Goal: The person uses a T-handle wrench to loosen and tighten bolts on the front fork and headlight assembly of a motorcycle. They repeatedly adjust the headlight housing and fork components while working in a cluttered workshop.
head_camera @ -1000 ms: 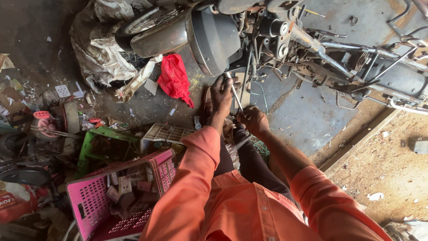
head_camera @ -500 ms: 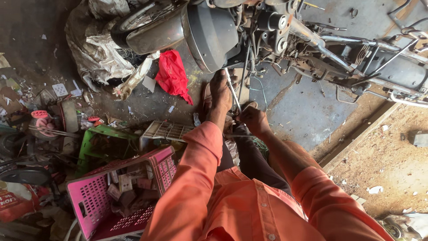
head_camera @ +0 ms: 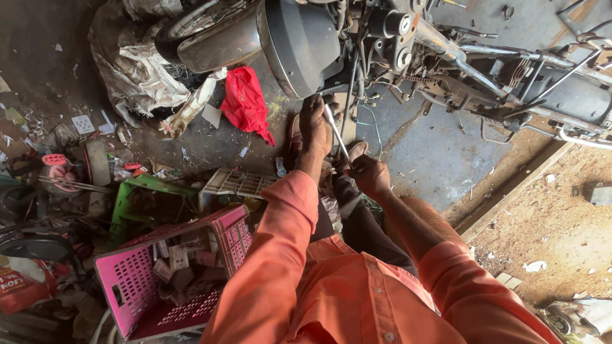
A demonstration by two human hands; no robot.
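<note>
Metal rod (head_camera: 336,135) was clasped by the right hand (head_camera: 368,175), while the left hand (head_camera: 315,130) gripped its upper end beside the motorcycle (head_camera: 299,38).

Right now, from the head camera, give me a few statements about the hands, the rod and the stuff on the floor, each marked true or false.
1. Both hands grip the thin shiny metal rod. True: left hand near its upper end, right hand at its lower end.
2. The crumpled red cloth lies inside the pink crate. False: it lies on the floor by the grey motorcycle cover.
3. The pink perforated plastic crate holds small boxes. True.
4. The sleeves are blue. False: they are orange.
</note>
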